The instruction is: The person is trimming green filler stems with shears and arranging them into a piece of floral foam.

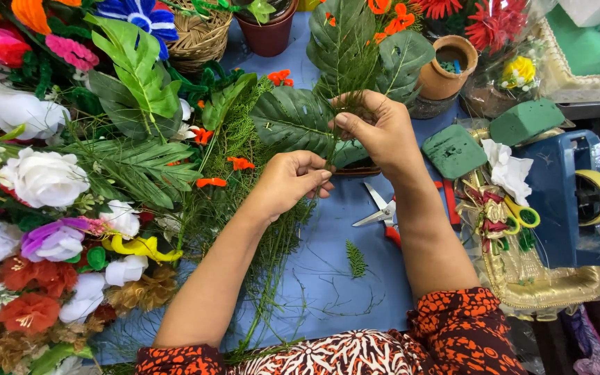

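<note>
My right hand point(380, 128) pinches the stem end of a fern-like green frond point(345, 48) that rises among large split-leaf artificial leaves point(293, 121). Just below and to the left, my left hand point(289, 182) has its fingers curled at the base of the same cluster, touching the leaf stems. The leaves stand in a small dark container point(359, 169), mostly hidden by my hands. On the blue mat point(328, 278) a small green sprig point(355, 258) lies loose below my hands.
Red-handled scissors point(383, 212) lie under my right wrist. Artificial flowers point(43, 177) pile at the left. Green foam blocks point(454, 149), a gold tray point(543, 285), a blue tape dispenser point(567, 201), clay pots point(446, 66) and a wicker basket point(199, 38) ring the mat.
</note>
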